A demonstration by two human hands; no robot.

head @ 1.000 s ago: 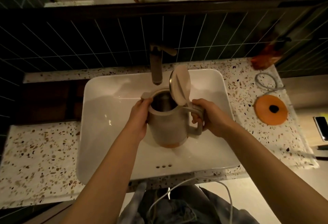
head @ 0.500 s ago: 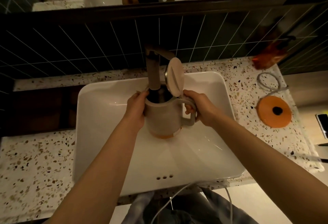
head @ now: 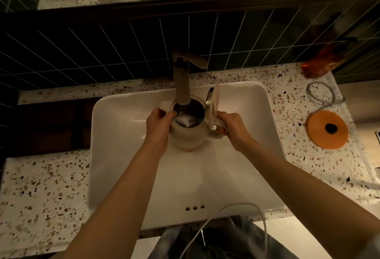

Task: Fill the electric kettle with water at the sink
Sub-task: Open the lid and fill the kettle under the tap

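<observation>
Both hands gripped the kettle (head: 188,135), left hand (head: 159,126) on its body, right hand (head: 232,128) on the handle, under the tap (head: 182,86); once filled, its weight might tip it.

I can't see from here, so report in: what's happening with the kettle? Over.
Left hand on kettle body, right hand on handle. Lid open, mouth under faucet, over sink. Nothing in the way.
</observation>
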